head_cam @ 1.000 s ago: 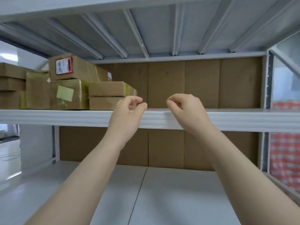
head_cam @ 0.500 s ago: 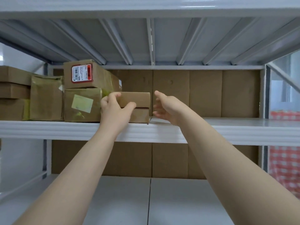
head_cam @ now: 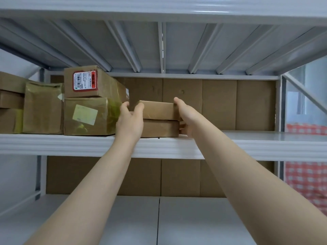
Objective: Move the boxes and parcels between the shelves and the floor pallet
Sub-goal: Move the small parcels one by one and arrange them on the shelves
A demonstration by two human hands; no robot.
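Left grip, right grip newly around flat, smooth cardboard box

Counting now: I make it eight boxes in all on the middle shelf. Three thin boxes far left, one taped parcel, one red-label box, one pale-label box, one top flat box, one bottom flat box. Two labels: red label, pale label. Two hands: left hand, right hand. Three shelf levels, one checked cloth.
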